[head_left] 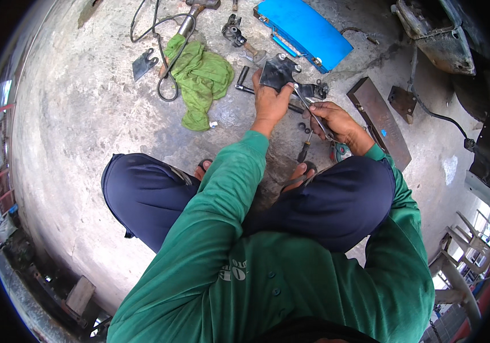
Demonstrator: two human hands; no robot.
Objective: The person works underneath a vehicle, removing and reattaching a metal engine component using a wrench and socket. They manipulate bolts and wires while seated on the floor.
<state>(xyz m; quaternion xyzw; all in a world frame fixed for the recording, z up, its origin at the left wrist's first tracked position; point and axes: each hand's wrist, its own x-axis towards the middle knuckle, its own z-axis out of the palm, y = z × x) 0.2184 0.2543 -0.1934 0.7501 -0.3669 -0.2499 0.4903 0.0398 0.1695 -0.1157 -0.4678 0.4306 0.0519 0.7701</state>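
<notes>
My left hand (pixel 271 104) grips the near edge of a dark metal bracket (pixel 279 73) with bolts in it, steadying it just above the concrete floor. In my right hand (pixel 336 121) is a slim silver wrench (pixel 305 98), its far end resting on a bolt at the bracket's near corner. Behind the left hand lies a black L-shaped handle (pixel 243 78). Between my feet and the right hand are a screwdriver (pixel 304 151) with a dark handle, a few small dark nuts (pixel 302 127) and a green-and-red round object (pixel 340 151), partly hidden by my knee.
A blue metal toolbox (pixel 305 31) lies beyond the bracket. To the left are a green cloth (pixel 202 77), a black cable (pixel 161 57), a hammer (pixel 190 20) and a small metal plate (pixel 144 64). A long brown steel block (pixel 379 123) lies right of my right hand.
</notes>
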